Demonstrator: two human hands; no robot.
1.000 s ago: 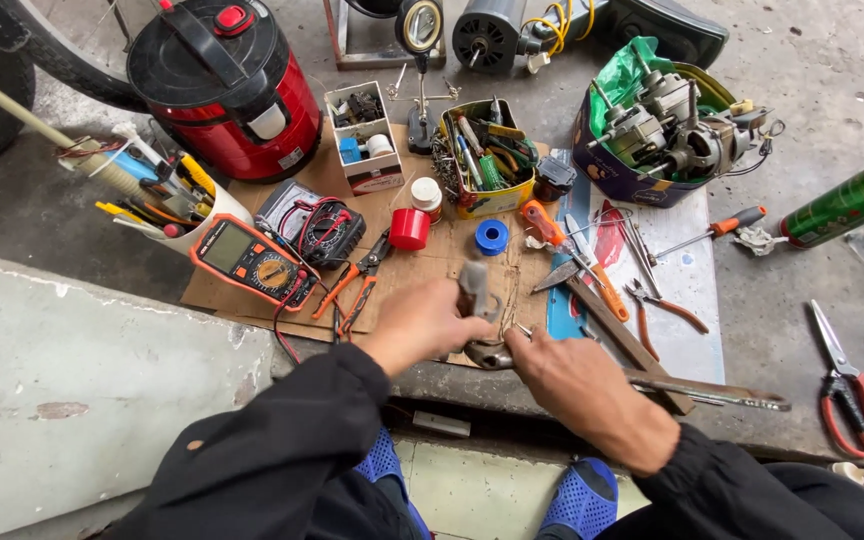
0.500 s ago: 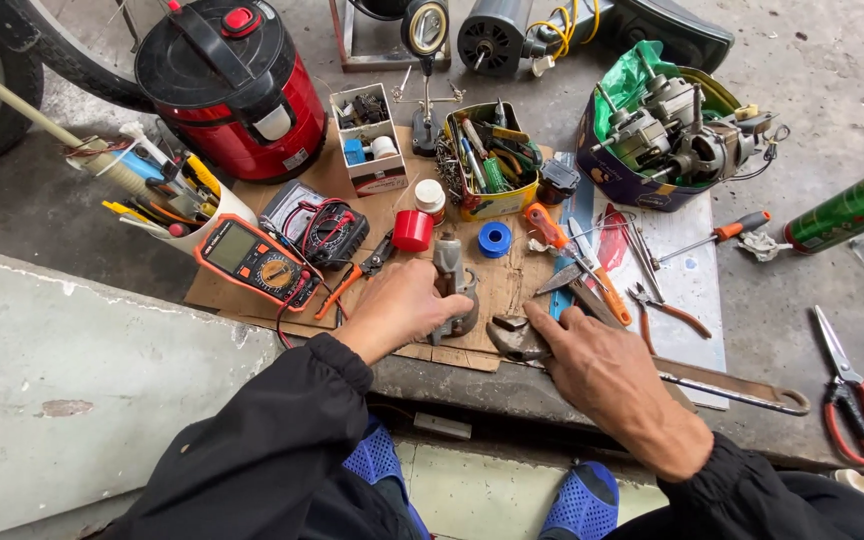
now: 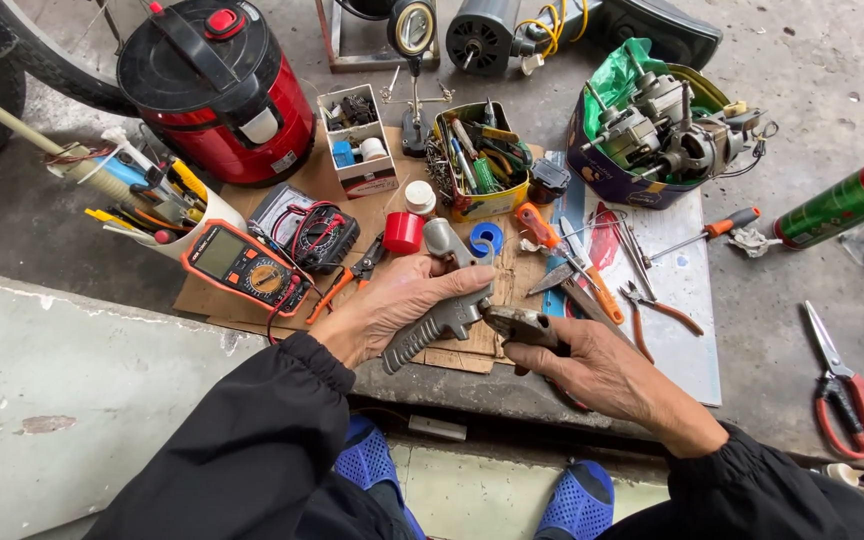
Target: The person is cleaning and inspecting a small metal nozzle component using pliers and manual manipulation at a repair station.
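Note:
My left hand (image 3: pixel 392 305) grips a grey metal tool (image 3: pixel 440 300) with a ribbed handle, held tilted above the cardboard sheet (image 3: pixel 352 195). My right hand (image 3: pixel 602 375) holds a small dark metal part (image 3: pixel 520 324) whose end meets the grey tool's handle. Both hands hover near the front edge of the cardboard. Black sleeves cover both arms. Just beyond the left hand lie a red cap (image 3: pixel 403 232) and a blue tape roll (image 3: pixel 486 238).
An orange multimeter (image 3: pixel 244 266) with leads lies left. A red-and-black cooker (image 3: pixel 217 85), a box of small parts (image 3: pixel 357 140), a tin of tools (image 3: pixel 477 165), a tub of motors (image 3: pixel 662 130), screwdrivers, pliers (image 3: pixel 652 305), red scissors (image 3: pixel 852 390) and a spray can (image 3: pixel 847 205) surround the hands.
Both hands have lifted off the cardboard toward me. The left hand now holds the grey tool up, and the right hand has brought the dark part against it.

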